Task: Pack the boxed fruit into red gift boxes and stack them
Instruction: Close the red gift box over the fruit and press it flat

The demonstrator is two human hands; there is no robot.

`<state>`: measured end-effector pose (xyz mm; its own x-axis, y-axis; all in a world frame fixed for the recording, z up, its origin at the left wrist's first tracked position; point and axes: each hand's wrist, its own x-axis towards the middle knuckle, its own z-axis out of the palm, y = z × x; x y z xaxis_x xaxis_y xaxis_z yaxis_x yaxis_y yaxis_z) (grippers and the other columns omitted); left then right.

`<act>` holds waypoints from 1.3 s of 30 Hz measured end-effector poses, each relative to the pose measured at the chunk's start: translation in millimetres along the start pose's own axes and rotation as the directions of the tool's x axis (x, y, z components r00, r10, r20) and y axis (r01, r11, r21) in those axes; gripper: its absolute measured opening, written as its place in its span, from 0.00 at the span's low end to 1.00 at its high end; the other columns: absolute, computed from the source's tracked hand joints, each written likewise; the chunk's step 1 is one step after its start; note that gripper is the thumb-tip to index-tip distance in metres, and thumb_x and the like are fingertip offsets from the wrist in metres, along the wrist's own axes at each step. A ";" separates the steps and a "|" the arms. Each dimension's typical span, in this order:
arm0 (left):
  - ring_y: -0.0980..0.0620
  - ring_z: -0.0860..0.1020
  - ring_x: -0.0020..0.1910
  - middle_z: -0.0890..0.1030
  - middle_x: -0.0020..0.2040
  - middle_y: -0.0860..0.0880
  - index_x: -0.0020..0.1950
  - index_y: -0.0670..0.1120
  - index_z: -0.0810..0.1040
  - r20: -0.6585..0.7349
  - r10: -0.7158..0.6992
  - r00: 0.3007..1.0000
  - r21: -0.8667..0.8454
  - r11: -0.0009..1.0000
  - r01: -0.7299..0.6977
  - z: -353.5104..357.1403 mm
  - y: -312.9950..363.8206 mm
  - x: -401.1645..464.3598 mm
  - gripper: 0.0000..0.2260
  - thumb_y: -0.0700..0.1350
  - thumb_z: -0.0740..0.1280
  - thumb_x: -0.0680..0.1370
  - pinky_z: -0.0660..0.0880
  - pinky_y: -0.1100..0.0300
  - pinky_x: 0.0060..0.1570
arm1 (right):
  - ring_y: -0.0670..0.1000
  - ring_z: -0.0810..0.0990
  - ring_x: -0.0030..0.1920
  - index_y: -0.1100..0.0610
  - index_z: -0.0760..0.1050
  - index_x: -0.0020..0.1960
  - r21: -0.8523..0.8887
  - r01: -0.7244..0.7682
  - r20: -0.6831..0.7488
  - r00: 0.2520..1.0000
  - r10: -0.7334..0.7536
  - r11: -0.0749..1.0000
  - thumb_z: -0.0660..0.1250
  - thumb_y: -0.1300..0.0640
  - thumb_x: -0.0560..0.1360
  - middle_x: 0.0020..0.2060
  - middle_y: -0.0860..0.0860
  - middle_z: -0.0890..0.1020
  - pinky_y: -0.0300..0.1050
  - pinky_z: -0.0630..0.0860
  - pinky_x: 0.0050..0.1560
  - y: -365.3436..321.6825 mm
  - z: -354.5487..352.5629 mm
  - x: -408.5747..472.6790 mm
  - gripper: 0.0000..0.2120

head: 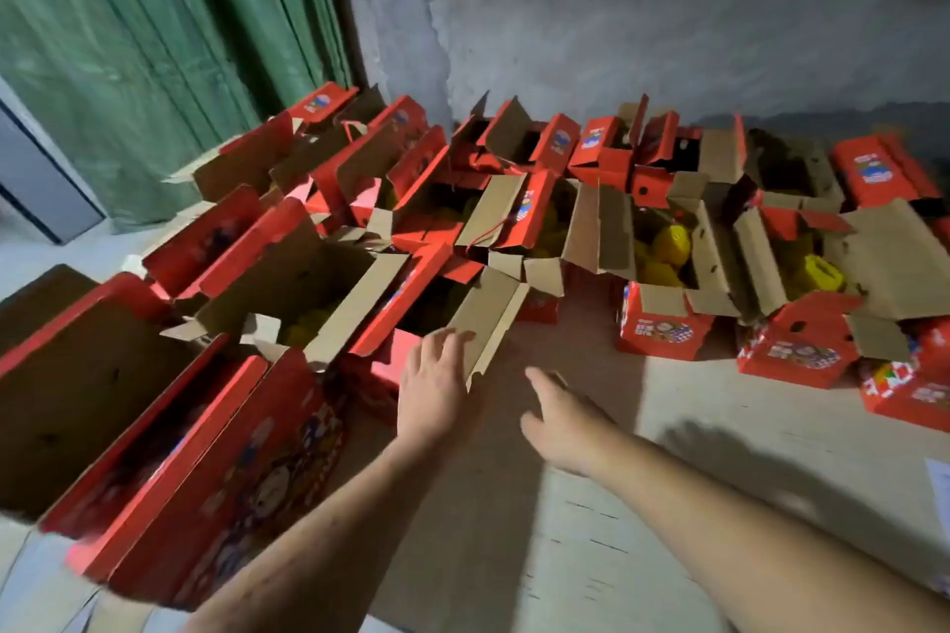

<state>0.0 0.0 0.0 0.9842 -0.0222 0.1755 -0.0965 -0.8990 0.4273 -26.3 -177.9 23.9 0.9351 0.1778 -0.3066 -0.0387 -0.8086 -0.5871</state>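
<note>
Several red gift boxes stand on the floor with their brown flaps up. Yellow fruit in net sleeves point(668, 242) shows inside some of them. My left hand point(432, 386) reaches forward with straight fingers, its fingertips touching the brown flap point(488, 324) of the open box in front of me point(390, 355). To its right, my right hand point(558, 422) is stretched out flat above the cardboard sheet point(514, 504) and holds nothing. A large red box with a printed side point(231, 493) lies at the lower left.
A green curtain point(154, 41) hangs at the back left and a grey concrete wall point(668, 41) runs behind the boxes. More open boxes point(802, 350) crowd the right side. Pale floor point(745, 427) lies in front of them.
</note>
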 end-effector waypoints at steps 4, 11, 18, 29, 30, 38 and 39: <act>0.36 0.49 0.84 0.45 0.86 0.44 0.86 0.53 0.44 0.303 -0.380 0.874 0.212 0.921 0.327 0.0 -24.6 41.9 0.44 0.61 0.68 0.79 0.47 0.36 0.81 | 0.60 0.62 0.79 0.49 0.52 0.83 -0.154 0.113 0.027 0.994 -0.110 0.982 0.60 0.57 0.83 0.83 0.48 0.50 0.55 0.64 0.75 -46.9 -2.1 56.1 0.31; 0.26 0.46 0.82 0.56 0.84 0.44 0.85 0.49 0.39 0.413 -0.310 0.856 0.291 0.936 0.198 36.6 -55.8 33.4 0.46 0.51 0.71 0.82 0.69 0.35 0.74 | 0.59 0.38 0.83 0.42 0.43 0.84 -0.656 0.206 0.197 0.975 -0.098 0.726 0.70 0.70 0.75 0.82 0.48 0.35 0.61 0.54 0.79 -72.6 21.3 134.4 0.52; 0.35 0.56 0.83 0.71 0.76 0.46 0.79 0.47 0.60 0.370 -0.226 0.901 0.258 0.957 0.134 27.4 -71.3 20.4 0.27 0.39 0.65 0.82 0.70 0.40 0.72 | 0.58 0.67 0.74 0.54 0.70 0.68 -0.689 0.267 0.016 0.935 -0.353 0.674 0.57 0.63 0.82 0.64 0.53 0.78 0.51 0.47 0.82 -56.7 47.5 149.6 0.16; 0.58 0.71 0.73 0.77 0.69 0.60 0.66 0.56 0.76 0.418 0.332 0.845 -0.226 0.940 -0.257 35.3 -4.5 -56.8 0.15 0.55 0.61 0.81 0.74 0.59 0.64 | 0.51 0.77 0.48 0.48 0.74 0.46 -0.519 0.167 -0.027 0.977 -0.211 0.838 0.68 0.53 0.74 0.44 0.44 0.77 0.49 0.77 0.48 77.6 40.6 -41.7 0.03; 0.56 0.73 0.71 0.76 0.69 0.60 0.69 0.57 0.74 0.431 0.328 0.841 -0.199 0.943 -0.266 40.7 9.1 -64.5 0.17 0.56 0.58 0.81 0.73 0.57 0.63 | 0.50 0.76 0.51 0.49 0.74 0.49 -0.455 0.131 -0.011 0.988 -0.152 0.881 0.66 0.51 0.76 0.46 0.44 0.76 0.49 0.75 0.52 91.2 36.5 -58.8 0.04; 0.41 0.77 0.58 0.75 0.65 0.46 0.85 0.54 0.58 0.295 0.339 0.893 -0.025 0.937 -0.348 66.8 57.9 -66.8 0.34 0.62 0.57 0.79 0.73 0.43 0.55 | 0.50 0.73 0.67 0.43 0.75 0.70 -0.397 -0.108 -0.382 0.922 -0.057 0.912 0.57 0.38 0.80 0.68 0.42 0.74 0.52 0.72 0.65 121.1 -1.2 -116.1 0.22; 0.40 0.77 0.57 0.76 0.64 0.45 0.85 0.54 0.58 0.243 0.338 0.909 -0.025 0.939 -0.342 68.2 58.6 -58.8 0.35 0.63 0.56 0.79 0.74 0.43 0.55 | 0.52 0.70 0.71 0.42 0.71 0.74 -0.390 -0.177 -0.394 0.919 0.011 0.904 0.57 0.37 0.80 0.73 0.43 0.71 0.53 0.69 0.69 124.4 -9.3 -116.2 0.24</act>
<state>-53.4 -81.2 -45.7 0.8985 -0.4301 0.0879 -0.4310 -0.8260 0.3631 -136.6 -304.3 -6.5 0.9978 -0.0658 0.0068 -0.0635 -0.9808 -0.1844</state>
